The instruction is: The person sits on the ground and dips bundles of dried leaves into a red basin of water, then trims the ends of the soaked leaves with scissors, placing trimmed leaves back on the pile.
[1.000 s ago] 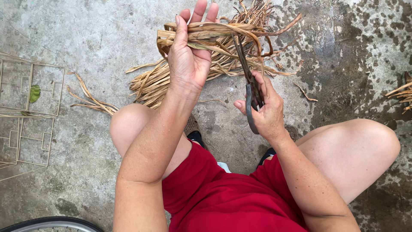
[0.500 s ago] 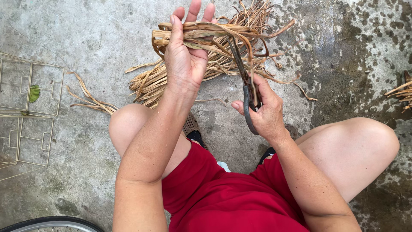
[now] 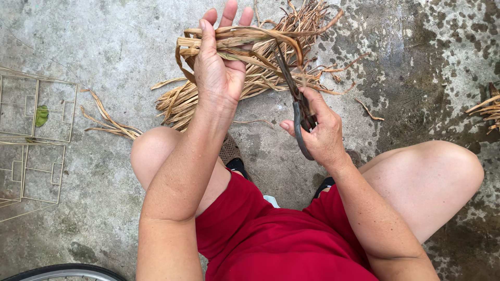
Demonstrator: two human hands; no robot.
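Nearby, wire frames (leaf inside) flank dried strips

No packages, labels, signs or screens show anywhere in this view.

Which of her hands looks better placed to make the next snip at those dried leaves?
Likely the right hand. It grips the scissors, whose blades already reach into the leaf strips. The left hand is busy holding those strips up, thumb pressed across them.
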